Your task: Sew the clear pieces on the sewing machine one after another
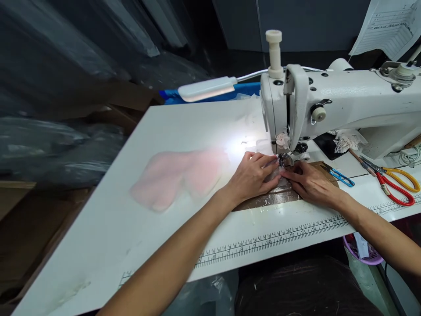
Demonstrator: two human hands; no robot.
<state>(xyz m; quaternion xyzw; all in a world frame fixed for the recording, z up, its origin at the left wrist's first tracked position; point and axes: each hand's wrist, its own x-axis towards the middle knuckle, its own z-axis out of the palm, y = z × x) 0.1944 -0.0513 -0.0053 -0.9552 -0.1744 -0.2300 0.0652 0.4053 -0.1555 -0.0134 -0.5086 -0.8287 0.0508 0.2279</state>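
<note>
A white sewing machine (345,103) stands on a white table (131,237). My left hand (251,175) lies palm down just left of the needle area, fingers together and pressing a small pale piece of fabric (274,175) at the presser foot (285,160). My right hand (311,182) rests flat on the right side of the same piece, fingertips meeting the left hand's. The fabric is mostly hidden under both hands. A brown taped patch (263,202) on the table lies beneath them.
A pile of pink fabric pieces (177,175) lies left of my hands. Blue thread snips (340,175) and red-and-yellow scissors (393,182) lie to the right. A lamp (207,87) shines on the table. A ruler strip (279,239) runs along the front edge.
</note>
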